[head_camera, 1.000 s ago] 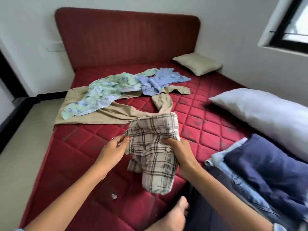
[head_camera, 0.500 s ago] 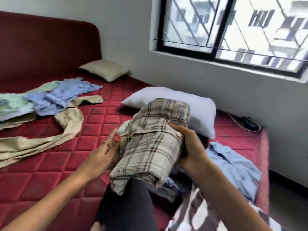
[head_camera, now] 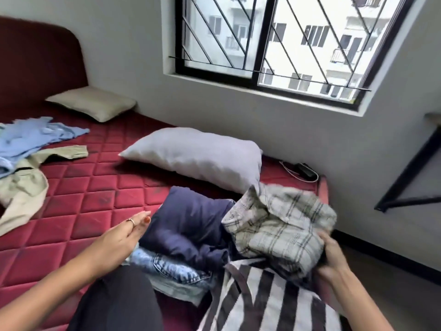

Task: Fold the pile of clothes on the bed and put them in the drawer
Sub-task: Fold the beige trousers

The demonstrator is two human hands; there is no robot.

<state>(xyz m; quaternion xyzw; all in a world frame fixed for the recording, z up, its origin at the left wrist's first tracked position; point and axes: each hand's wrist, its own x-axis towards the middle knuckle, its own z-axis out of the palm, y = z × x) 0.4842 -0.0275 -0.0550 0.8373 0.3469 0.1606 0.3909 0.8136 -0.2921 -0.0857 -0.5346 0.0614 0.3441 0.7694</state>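
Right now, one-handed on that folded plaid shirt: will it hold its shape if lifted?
Probably not well. The plaid shirt looks like thin floppy cloth, and its collar corner already sticks up loose. The right hand grips only one edge, so the far side would likely sag or unfold. It seems light, since one hand holds it; the left hand is off it.

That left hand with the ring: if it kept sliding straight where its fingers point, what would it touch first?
Probably the folded navy garment: the left hand lies open with its fingers already at its edge, though depth is unclear.
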